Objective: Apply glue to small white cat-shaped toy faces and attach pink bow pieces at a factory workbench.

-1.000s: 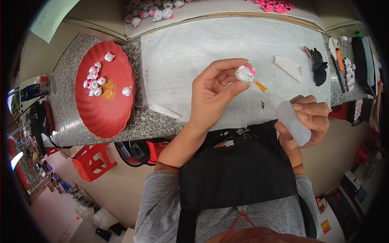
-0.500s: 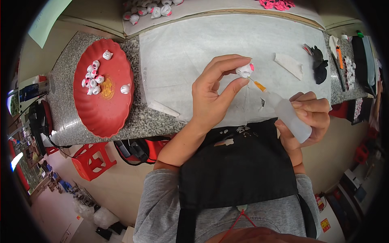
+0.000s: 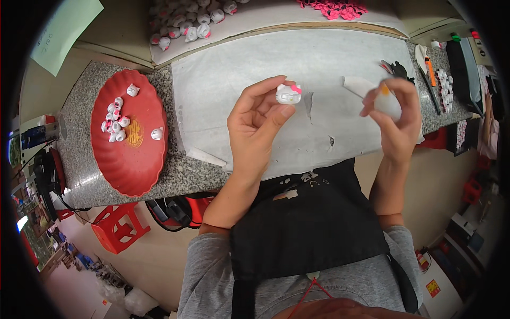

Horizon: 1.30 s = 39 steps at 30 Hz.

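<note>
Between the thumb and fingers of my left hand (image 3: 249, 119) sits a small white cat head (image 3: 287, 97) with a pink bow, its whiskered face showing. My right hand (image 3: 402, 119) is wrapped around a translucent white squeeze bottle (image 3: 388, 106) with an orange needle tip, somewhat blurred by motion. Bottle and cat head are well apart, both above a white sheet (image 3: 212, 95) on the counter. To the left, a red scalloped oval tray (image 3: 127, 173) holds several more white cat heads (image 3: 114, 119).
Beyond the sheet, a shelf carries a heap of white cat heads (image 3: 188, 24) and a pile of pink pieces (image 3: 340, 8). Small black objects (image 3: 399, 70), an orange-handled tool (image 3: 430, 72) and a dark stick (image 3: 431, 98) lie at the right. A folded paper strip (image 3: 206, 157) lies near the front edge.
My right hand has drawn the bottle away from the cat head and turned its tip upward. My left hand has shifted slightly left, and the cat head now shows its face.
</note>
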Available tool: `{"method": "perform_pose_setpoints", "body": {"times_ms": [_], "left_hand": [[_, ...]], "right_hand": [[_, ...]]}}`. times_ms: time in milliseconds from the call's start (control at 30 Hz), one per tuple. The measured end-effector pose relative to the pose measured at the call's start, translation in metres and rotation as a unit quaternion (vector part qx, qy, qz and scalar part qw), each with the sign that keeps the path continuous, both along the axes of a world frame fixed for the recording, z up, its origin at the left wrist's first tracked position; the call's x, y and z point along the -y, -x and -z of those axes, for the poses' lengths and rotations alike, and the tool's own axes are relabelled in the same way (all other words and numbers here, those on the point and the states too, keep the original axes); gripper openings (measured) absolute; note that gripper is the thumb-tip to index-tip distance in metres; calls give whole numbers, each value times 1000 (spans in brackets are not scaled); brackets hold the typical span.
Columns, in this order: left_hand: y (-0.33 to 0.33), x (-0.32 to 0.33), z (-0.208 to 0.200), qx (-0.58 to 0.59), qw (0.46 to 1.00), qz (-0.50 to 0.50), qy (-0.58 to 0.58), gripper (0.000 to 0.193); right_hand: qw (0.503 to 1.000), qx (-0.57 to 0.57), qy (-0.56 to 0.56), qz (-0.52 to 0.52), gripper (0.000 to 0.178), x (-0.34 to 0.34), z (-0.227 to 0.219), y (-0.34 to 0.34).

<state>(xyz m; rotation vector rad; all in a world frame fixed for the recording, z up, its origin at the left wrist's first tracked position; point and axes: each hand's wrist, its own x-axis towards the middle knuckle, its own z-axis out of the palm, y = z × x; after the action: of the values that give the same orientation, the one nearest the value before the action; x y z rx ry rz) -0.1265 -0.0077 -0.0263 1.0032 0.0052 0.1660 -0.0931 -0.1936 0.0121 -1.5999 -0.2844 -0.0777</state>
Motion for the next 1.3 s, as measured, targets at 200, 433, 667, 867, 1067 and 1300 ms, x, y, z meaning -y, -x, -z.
{"method": "perform_pose_setpoints", "body": {"times_ms": [200, 433, 667, 867, 1067, 1300], "left_hand": [[1, -1, -1, -13, 999, -30, 27, 34], [2, -1, 3, -2, 999, -27, 16, 32], [3, -5, -1, -2, 1000, -14, 20, 32], [2, -5, 2, 3, 999, -11, 35, 32], [5, 2, -1, 26, 999, -10, -21, 33], [3, 15, 1, 62, 986, -14, -156, 30]], "right_hand": [[986, -23, 150, -69, 13, -16, 20, -98], [845, 173, 500, 75, 25, -62, 42, -170], [869, 150, 471, 29, 26, -69, 36, -160], [987, -50, 110, -105, 18, -48, 2, -72], [979, -148, -86, -110, 10, -29, 8, -7], [960, -167, -198, -110, 10, -24, 20, 12]]}}
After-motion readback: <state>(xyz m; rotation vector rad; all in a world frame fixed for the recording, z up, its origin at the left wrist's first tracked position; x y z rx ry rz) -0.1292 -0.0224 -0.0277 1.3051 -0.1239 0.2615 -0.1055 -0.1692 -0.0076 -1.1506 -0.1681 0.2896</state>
